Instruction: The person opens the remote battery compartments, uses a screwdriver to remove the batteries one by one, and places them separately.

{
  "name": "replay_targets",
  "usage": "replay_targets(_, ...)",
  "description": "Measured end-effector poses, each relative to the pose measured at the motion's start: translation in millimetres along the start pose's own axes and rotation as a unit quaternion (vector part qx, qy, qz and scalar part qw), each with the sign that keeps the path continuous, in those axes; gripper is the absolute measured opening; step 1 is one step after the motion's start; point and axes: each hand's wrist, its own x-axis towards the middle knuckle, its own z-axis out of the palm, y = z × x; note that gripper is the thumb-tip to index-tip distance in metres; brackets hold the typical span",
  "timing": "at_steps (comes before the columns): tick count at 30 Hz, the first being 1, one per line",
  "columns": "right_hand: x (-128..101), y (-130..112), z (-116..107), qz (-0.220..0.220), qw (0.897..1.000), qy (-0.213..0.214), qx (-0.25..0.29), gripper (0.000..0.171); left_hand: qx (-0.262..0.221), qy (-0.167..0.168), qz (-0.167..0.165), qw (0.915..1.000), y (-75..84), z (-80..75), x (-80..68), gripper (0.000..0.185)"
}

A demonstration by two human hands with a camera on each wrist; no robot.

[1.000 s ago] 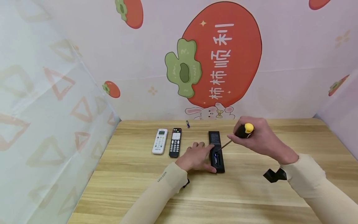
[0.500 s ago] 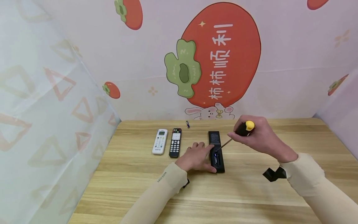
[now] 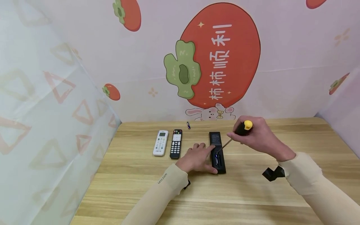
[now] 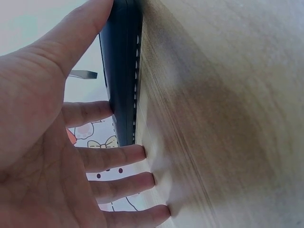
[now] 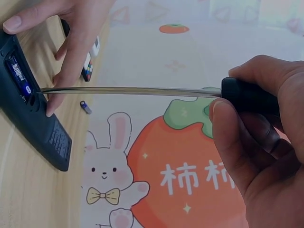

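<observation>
Table (image 3: 253,200): carries everything, flat and steady.
Remote (image 3: 217,153): lies back-up at the table's middle, battery bay open.
Left hand (image 3: 197,160): fingers straight, pressing the remote's side so it cannot slide.
Right hand (image 3: 257,136): wrapped round the screwdriver (image 3: 234,137), tip at the battery (image 5: 19,75), angled to pry.

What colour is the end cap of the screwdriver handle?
Yellow, on a black handle; the screwdriver shows it best in the head view.

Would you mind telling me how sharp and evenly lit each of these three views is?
Head view: evenly lit and sharp, soft shadows beneath both arms, walls bowed by the wide lens. Left wrist view: the left hand fills the frame close up and soft, the table grain smeared, the background washed out. Right wrist view: the screwdriver shaft glints, and the right hand is slightly soft.
</observation>
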Motion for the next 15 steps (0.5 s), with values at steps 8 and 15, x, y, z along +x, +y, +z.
replay_targets(8, 2.7, 1.6, 2.8, 0.001, 1.0, -0.006, 0.003, 0.027, 0.001, 0.003, 0.001, 1.0, 0.1, 0.1, -0.7, 0.1)
replay_targets(15, 2.5, 4.6, 4.3, -0.002, 1.0, -0.016, -0.002, 0.027, -0.003, 0.002, -0.002, 1.0, -0.4, 0.8, -0.1, 0.099)
